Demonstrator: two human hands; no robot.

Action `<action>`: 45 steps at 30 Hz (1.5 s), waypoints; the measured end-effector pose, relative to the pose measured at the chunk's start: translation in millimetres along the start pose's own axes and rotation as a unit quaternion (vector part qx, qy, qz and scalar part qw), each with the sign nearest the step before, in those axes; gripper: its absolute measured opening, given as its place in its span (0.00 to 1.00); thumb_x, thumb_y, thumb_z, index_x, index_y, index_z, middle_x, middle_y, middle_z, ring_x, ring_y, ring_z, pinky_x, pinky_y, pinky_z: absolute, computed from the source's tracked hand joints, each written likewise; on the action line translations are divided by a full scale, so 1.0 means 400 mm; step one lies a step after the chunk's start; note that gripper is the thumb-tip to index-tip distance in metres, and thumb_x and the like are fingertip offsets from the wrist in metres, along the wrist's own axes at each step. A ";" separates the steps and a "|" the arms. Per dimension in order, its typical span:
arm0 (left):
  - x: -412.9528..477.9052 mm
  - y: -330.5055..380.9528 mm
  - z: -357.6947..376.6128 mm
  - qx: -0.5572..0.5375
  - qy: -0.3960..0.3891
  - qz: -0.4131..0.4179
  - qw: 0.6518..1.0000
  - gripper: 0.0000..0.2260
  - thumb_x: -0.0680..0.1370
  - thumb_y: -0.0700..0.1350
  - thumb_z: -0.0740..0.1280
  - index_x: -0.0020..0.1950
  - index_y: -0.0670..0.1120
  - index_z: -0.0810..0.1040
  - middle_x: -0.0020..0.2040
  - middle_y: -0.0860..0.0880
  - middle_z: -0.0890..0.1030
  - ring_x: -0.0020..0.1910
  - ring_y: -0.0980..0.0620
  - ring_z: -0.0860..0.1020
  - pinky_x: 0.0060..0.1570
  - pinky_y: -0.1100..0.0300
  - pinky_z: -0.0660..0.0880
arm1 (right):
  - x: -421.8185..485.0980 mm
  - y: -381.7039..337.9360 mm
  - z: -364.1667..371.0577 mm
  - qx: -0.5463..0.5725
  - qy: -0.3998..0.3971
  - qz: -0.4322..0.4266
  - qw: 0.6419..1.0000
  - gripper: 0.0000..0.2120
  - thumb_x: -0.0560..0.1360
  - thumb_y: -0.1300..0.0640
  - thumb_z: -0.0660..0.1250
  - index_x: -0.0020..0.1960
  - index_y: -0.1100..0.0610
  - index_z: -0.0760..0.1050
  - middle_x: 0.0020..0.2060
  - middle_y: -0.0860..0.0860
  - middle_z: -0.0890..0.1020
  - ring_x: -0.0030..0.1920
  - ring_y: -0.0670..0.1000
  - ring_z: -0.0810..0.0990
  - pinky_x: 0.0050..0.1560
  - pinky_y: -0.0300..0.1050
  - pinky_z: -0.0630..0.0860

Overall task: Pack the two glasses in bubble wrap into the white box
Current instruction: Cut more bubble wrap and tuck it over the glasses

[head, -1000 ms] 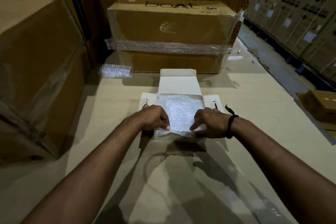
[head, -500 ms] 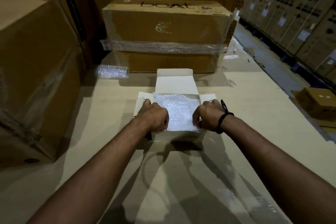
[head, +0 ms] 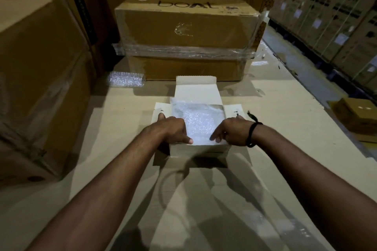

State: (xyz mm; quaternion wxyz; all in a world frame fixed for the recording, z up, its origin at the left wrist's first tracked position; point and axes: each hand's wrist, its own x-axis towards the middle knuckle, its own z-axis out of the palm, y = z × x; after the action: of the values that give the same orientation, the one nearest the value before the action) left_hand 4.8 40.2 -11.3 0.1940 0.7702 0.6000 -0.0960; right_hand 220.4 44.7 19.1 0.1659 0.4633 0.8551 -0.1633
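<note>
The white box (head: 196,89) stands open on the cardboard-covered surface, its lid flap raised at the far side and its side flaps spread. A bundle of bubble wrap (head: 199,120) fills the inside; the glasses in it are hidden. My left hand (head: 171,128) sits on the box's near left corner, thumb pressing on the wrap and a finger lying on the left flap. My right hand (head: 232,130), with a black wristband, mirrors it on the near right corner.
A small roll of bubble wrap (head: 126,79) lies at the back left. Taped brown cartons (head: 183,32) stand right behind the white box, and a big carton (head: 40,77) walls off the left. A small brown box (head: 359,112) sits at the right edge.
Both hands let go of the wrap's near edge and moved apart onto the box's near corners. The bubble wrap has sunk down into the box.
</note>
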 end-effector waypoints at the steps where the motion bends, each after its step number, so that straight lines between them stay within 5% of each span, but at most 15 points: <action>1: -0.002 -0.003 -0.001 -0.006 0.000 0.002 1.000 0.19 0.76 0.58 0.68 0.31 0.47 0.74 0.33 0.51 0.78 0.45 0.49 0.76 0.53 0.49 0.56 | -0.004 0.003 -0.006 0.046 0.025 0.003 0.999 0.16 0.76 0.59 0.59 0.57 0.44 0.78 0.50 0.41 0.83 0.57 0.47 0.76 0.63 0.47 0.63; 3: -0.005 0.002 0.001 0.003 0.020 0.006 1.000 0.09 0.74 0.50 0.70 0.36 0.47 0.81 0.36 0.53 0.80 0.45 0.50 0.75 0.50 0.51 0.55 | -0.001 0.004 -0.004 0.017 0.087 0.026 0.996 0.07 0.76 0.48 0.64 0.49 0.47 0.80 0.44 0.43 0.83 0.52 0.50 0.78 0.59 0.48 0.64; 6: -0.003 0.026 0.013 0.059 0.070 -0.006 0.996 0.02 0.71 0.47 0.70 0.39 0.50 0.81 0.38 0.54 0.82 0.45 0.51 0.77 0.52 0.50 0.56 | 0.018 -0.002 0.018 -0.103 0.114 0.103 0.983 0.17 0.68 0.36 0.69 0.41 0.50 0.79 0.43 0.46 0.81 0.50 0.52 0.74 0.53 0.50 0.62; 13: -0.013 0.025 0.001 0.036 0.055 -0.002 0.998 0.05 0.74 0.45 0.67 0.43 0.50 0.83 0.45 0.55 0.84 0.49 0.51 0.76 0.53 0.51 0.55 | 0.052 -0.009 0.058 -0.130 0.115 0.120 0.977 0.07 0.71 0.47 0.68 0.46 0.49 0.76 0.50 0.50 0.79 0.58 0.55 0.71 0.62 0.51 0.61; 16: -0.030 0.001 -0.021 0.024 0.101 -0.004 0.995 0.05 0.75 0.51 0.71 0.48 0.53 0.85 0.49 0.58 0.83 0.55 0.53 0.72 0.56 0.51 0.57 | 0.058 -0.003 0.072 -0.143 0.153 0.122 0.970 0.14 0.68 0.41 0.69 0.47 0.49 0.72 0.51 0.51 0.77 0.56 0.56 0.71 0.59 0.52 0.61; 22: -0.028 -0.005 0.008 0.187 0.151 -0.027 0.970 0.23 0.68 0.63 0.73 0.59 0.56 0.75 0.63 0.52 0.75 0.63 0.46 0.66 0.61 0.47 0.60 | 0.066 0.019 0.087 -0.152 0.201 0.126 0.960 0.31 0.62 0.34 0.70 0.55 0.51 0.67 0.55 0.50 0.73 0.58 0.56 0.67 0.61 0.54 0.60; 25: -0.016 -0.009 0.022 0.164 0.134 -0.061 0.975 0.30 0.68 0.64 0.72 0.64 0.52 0.68 0.62 0.51 0.78 0.64 0.45 0.66 0.61 0.46 0.59 | 0.066 0.026 0.075 -0.159 0.139 0.115 0.971 0.30 0.67 0.33 0.66 0.61 0.51 0.69 0.62 0.49 0.72 0.68 0.56 0.62 0.70 0.64 0.49; 29: -0.002 -0.008 0.020 0.177 0.118 -0.074 0.974 0.42 0.67 0.65 0.72 0.73 0.50 0.58 0.63 0.47 0.78 0.68 0.42 0.65 0.66 0.44 0.55 | 0.069 0.051 0.046 -0.191 0.037 0.086 0.977 0.29 0.70 0.29 0.60 0.62 0.47 0.73 0.69 0.46 0.69 0.76 0.57 0.52 0.67 0.74 0.35; 33: 0.011 -0.006 0.014 0.184 0.094 -0.087 0.975 0.50 0.66 0.66 0.72 0.78 0.48 0.50 0.70 0.45 0.72 0.72 0.41 0.62 0.69 0.41 0.50 | 0.067 0.058 0.020 -0.209 0.015 0.077 0.975 0.34 0.69 0.30 0.61 0.70 0.46 0.67 0.73 0.45 0.65 0.77 0.54 0.44 0.66 0.73 0.32; 37: 0.037 -0.002 -0.004 0.208 0.050 -0.082 0.973 0.38 0.65 0.65 0.73 0.70 0.52 0.67 0.67 0.48 0.72 0.70 0.41 0.60 0.68 0.40 0.51 | 0.105 0.052 0.044 -0.246 -0.021 0.068 0.967 0.27 0.71 0.32 0.60 0.61 0.50 0.75 0.68 0.47 0.71 0.77 0.55 0.44 0.63 0.75 0.30; 40: 0.048 -0.002 -0.014 0.234 0.047 -0.076 0.968 0.39 0.62 0.67 0.74 0.68 0.52 0.71 0.69 0.45 0.66 0.69 0.42 0.60 0.67 0.42 0.54 | 0.113 0.045 0.045 -0.262 -0.030 0.070 0.962 0.22 0.73 0.38 0.62 0.58 0.52 0.76 0.67 0.50 0.71 0.77 0.58 0.45 0.63 0.74 0.30; 45: 0.051 -0.023 -0.010 0.237 0.057 -0.038 0.969 0.40 0.62 0.68 0.73 0.70 0.52 0.71 0.76 0.48 0.60 0.71 0.42 0.57 0.66 0.42 0.56 | 0.099 0.051 0.021 -0.225 0.085 0.030 0.970 0.38 0.64 0.34 0.69 0.67 0.52 0.67 0.68 0.52 0.67 0.73 0.54 0.59 0.69 0.70 0.34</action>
State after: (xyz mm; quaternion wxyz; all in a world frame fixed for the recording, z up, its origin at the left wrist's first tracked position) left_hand 1.1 62.0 -17.1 -0.0325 0.7750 0.5989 -0.1991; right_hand 218.4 80.8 -8.2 0.1978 0.4515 0.8665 0.0783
